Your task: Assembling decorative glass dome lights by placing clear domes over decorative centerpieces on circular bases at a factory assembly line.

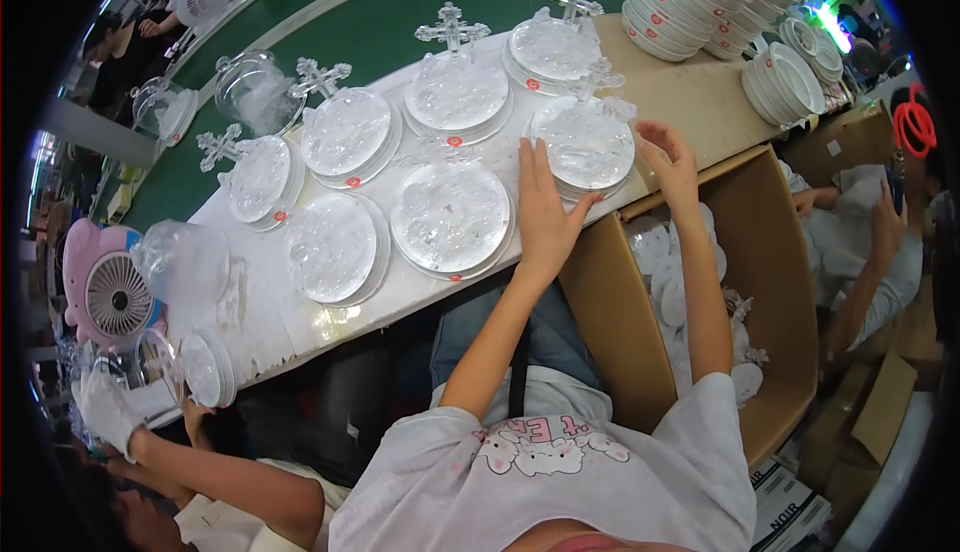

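Note:
A round white base (582, 152) topped with a clear plate and a clear cross lies between my hands at the table's near right edge. Against its left side rests my left hand (545, 207), fingers stretched out and thumb spread along the near rim. My right hand (670, 160) is at its right side with fingers loosely bent; whether it touches the rim is hard to tell. Similar round bases with clear ornaments stand about: one (450, 220) just left of my left hand, another (457, 92) behind it, and one (552, 50) farther back.
An open cardboard box (780, 252) holding clear and white parts stands below my right arm. Stacked white round bases (665, 12) rise at the back right. Clear domes (258, 92) sit on the green belt (370, 27). At left, a co-worker's gloved hand (105, 412) is near a pink fan (110, 287).

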{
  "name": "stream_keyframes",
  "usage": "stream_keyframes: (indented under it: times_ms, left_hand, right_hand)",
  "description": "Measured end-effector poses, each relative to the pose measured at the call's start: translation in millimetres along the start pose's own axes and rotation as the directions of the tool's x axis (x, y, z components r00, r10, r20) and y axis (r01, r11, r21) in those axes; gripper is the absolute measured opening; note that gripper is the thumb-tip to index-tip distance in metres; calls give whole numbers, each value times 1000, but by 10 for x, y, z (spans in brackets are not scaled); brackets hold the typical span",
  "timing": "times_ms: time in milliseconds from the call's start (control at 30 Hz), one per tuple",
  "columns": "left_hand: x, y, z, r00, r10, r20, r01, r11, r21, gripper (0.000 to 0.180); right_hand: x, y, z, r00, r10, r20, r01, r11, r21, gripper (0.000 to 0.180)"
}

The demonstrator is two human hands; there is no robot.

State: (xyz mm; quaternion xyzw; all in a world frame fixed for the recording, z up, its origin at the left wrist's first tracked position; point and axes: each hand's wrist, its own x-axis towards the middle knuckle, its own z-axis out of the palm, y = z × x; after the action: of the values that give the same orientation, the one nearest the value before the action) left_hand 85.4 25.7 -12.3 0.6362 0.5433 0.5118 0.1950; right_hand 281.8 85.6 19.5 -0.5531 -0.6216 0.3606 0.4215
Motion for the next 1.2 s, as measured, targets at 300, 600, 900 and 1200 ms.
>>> stream_keyframes:
  times_ms: [300,600,900,1200]
  left_hand:
    - [-554,243,-508,979,116,169,-92,985,-144,55]
    - [-915,-312,-2219,886,-164,-433,327,884,334,119]
    - [-656,-572,-2346,854,-278,-439,428,855,292,132]
    - [-1123,-698,-2821,740,-297,-604,466,873,142,124]
  right_hand:
    - [-126,140,304,976,-113,-184,128,989,69,40]
    - [-912,-658,428,997,-59,53,41,952,302,24]
    - [-841,-717,1100,904,-103,415,126,992,-27,56]
    - [-903,-759,1412,865,-133,484,127,991,45,65]
